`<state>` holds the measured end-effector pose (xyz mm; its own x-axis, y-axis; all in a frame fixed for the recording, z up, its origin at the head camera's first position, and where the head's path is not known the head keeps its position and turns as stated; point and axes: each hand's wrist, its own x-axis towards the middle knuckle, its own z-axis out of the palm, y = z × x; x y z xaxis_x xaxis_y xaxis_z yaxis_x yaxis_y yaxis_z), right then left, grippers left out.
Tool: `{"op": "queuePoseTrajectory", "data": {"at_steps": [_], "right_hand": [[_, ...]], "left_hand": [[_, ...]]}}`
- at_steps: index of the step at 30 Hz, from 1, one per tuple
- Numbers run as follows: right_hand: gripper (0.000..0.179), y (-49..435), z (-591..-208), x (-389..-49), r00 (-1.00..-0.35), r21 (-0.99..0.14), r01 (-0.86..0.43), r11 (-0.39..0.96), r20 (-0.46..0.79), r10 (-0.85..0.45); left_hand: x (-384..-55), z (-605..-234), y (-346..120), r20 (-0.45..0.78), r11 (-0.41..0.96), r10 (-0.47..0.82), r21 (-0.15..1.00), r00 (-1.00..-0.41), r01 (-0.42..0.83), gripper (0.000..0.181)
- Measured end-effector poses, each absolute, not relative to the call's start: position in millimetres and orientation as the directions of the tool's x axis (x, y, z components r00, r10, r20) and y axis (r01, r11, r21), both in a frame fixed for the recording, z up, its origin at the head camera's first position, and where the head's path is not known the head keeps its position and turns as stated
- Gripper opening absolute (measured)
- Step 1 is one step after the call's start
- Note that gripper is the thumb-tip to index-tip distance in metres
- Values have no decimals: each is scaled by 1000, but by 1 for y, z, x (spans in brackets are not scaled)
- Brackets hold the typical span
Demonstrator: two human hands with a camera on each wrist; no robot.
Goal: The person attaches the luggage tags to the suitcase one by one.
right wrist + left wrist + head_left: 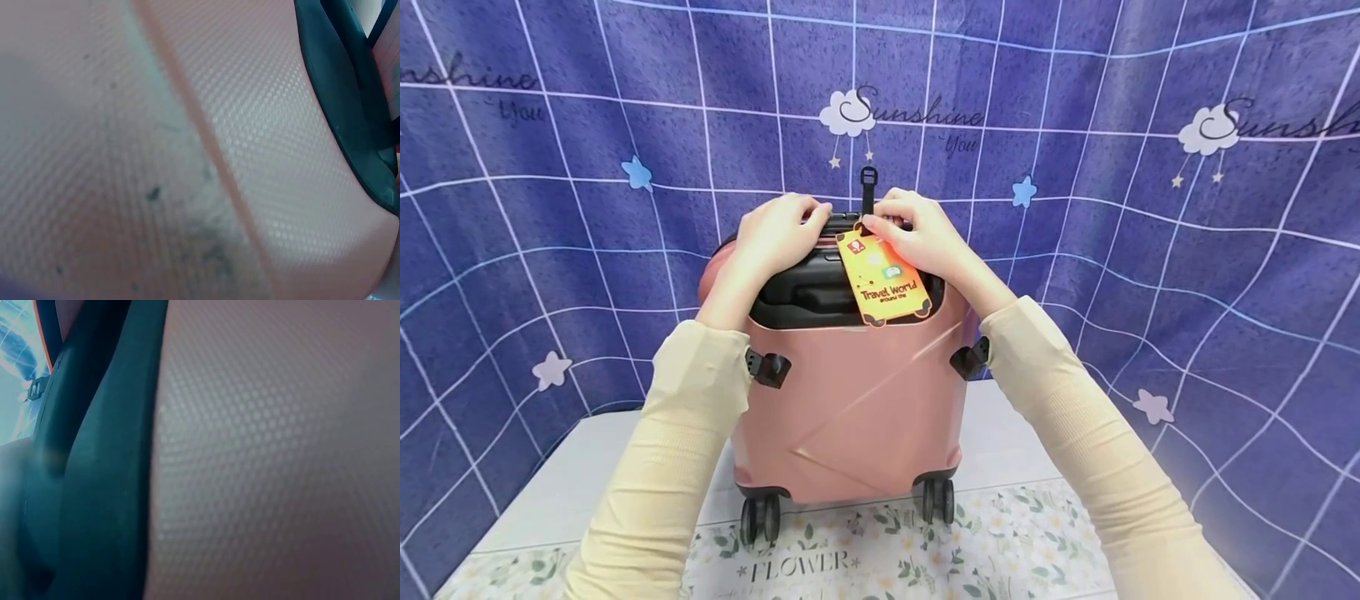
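Note:
A pink hard-shell suitcase stands upright with a black recessed panel at its upper front. My left hand rests on the suitcase's top, left of the black top handle; its far fingertips are hidden. At the right of the top, my right hand pinches a luggage tag by the base of its black strap, which sticks up with a buckle at its end. The yellow-orange luggage tag hangs over the panel. Both wrist views show the textured pink shell and black trim, without hand contact.
Below the suitcase are black double wheels on a white surface with a flowered mat. A blue-purple gridded curtain closes in behind and at both sides. Black wrist-camera mounts sit near both cuffs, close to the shell.

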<state>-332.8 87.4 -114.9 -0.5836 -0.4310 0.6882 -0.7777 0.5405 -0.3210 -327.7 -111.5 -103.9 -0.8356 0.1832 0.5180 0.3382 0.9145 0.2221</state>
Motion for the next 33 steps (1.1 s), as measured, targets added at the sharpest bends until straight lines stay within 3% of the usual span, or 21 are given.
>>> {"op": "queuePoseTrajectory", "data": {"at_steps": [6,14,21,29,33], "right_hand": [[18,87,-115,-334,-587,-339,-777,530,695,-416],[18,86,-114,-335,-586,-355,-782,512,699,-410],[18,87,-115,-336,-595,-360,-775,520,692,-408],[20,90,-115,-336,-598,-359,-772,525,689,-409],[19,88,-116,-336,-599,-371,-776,510,687,-411]], "left_hand": [[-328,-100,-111,453,942,209,144,-867,303,48],[-326,-98,-110,404,947,177,178,-898,267,51],[-327,-100,-111,423,933,212,180,-881,311,47],[-329,-99,-111,460,869,232,299,-857,395,40],[-329,-97,-111,515,772,273,387,-813,504,34]]}}
